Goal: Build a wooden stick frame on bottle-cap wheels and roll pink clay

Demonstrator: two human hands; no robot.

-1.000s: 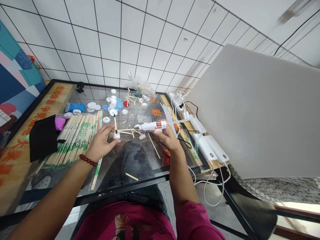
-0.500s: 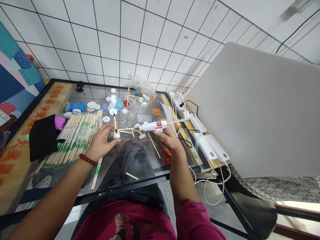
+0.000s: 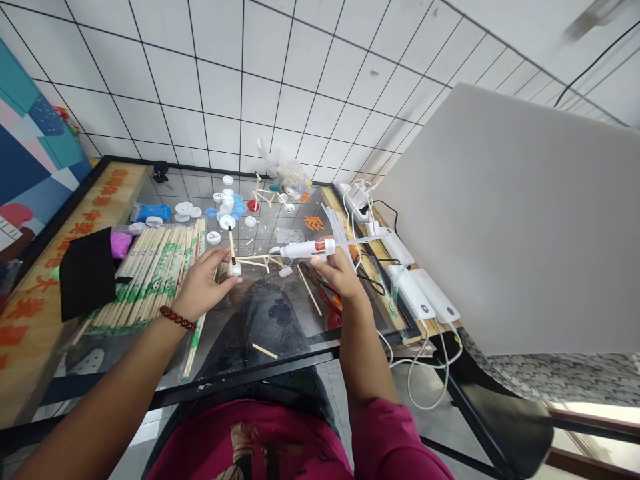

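The left hand [image 3: 203, 287] is pinching an upright stick [image 3: 231, 248] in a white cap [image 3: 235, 269] on the worktop [image 3: 280, 313], the right hand [image 3: 336, 273] is gripping a glue gun [image 3: 303, 250] beside the half-built stick frame [image 3: 257, 262].

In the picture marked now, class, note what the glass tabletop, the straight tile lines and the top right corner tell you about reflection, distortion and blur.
Head view: the glass table mirrors the wall tiles and a dark shape under the hands; the wall tiles' grid lines fan out and bend, a wide-lens distortion; a streak at top right is smeared. The left hand and the glue gun in the right hand are fairly sharp.
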